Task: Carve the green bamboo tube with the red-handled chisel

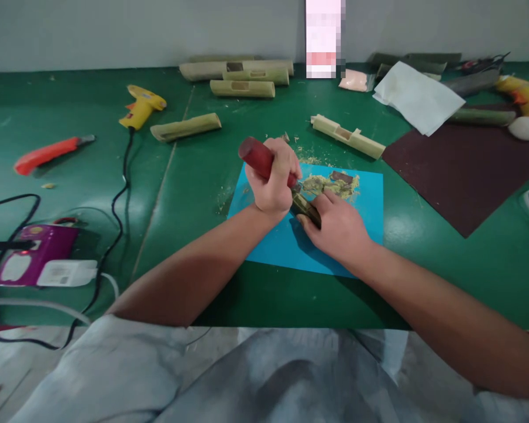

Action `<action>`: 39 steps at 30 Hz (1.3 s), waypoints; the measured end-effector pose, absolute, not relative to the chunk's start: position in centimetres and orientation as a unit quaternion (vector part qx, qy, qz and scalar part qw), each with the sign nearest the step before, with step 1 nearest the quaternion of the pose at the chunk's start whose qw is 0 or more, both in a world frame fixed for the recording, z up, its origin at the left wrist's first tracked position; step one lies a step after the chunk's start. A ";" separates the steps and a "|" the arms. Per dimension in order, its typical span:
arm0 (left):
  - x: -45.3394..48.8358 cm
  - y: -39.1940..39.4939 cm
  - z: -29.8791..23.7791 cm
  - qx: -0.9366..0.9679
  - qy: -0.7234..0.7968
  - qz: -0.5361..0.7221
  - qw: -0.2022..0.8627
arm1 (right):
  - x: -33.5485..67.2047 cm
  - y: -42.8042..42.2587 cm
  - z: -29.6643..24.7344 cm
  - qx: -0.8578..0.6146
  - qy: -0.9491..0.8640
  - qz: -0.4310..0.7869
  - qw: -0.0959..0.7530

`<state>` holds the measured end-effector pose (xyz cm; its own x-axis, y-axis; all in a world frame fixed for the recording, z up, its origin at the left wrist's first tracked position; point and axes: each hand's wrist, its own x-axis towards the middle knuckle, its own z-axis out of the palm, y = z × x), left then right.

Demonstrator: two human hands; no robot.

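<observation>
Wrapped round the thick handle of a red chisel, my left hand holds it slanted down. Its metal end reaches a short dark green bamboo piece; the very tip is hard to make out. My right hand grips this bamboo piece from the right, thumb along its near side, and hides its lower end. Both hands are over a blue sheet. Pale bamboo shavings lie heaped just beyond the bamboo, with a small brown scrap among them.
Cut bamboo tubes lie at the back, with a notched strip at right. A yellow glue gun, red utility knife and purple power strip with cables occupy the left. Brown sandpaper and white paper lie right.
</observation>
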<state>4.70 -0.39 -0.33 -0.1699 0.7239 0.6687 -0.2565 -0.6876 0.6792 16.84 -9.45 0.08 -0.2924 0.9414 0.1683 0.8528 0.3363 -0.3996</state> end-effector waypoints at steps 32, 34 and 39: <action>4.5 0.7 -0.5 0.507 0.252 0.716 0.408 | 16.8 -9.3 0.3 -0.570 -0.789 0.133 0.188; 4.5 0.7 -0.5 0.481 0.264 0.723 0.419 | 16.9 -9.3 0.4 -0.571 -0.790 0.126 0.183; 4.7 1.0 -0.5 0.452 0.248 0.761 0.395 | 16.8 -9.3 0.7 -0.578 -0.789 0.130 0.165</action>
<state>4.65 1.02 -0.48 -0.2801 0.8248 0.4912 -0.3770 -0.5650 0.7339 16.83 -9.29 0.70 -0.2783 0.9541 0.1104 0.8684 0.2991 -0.3956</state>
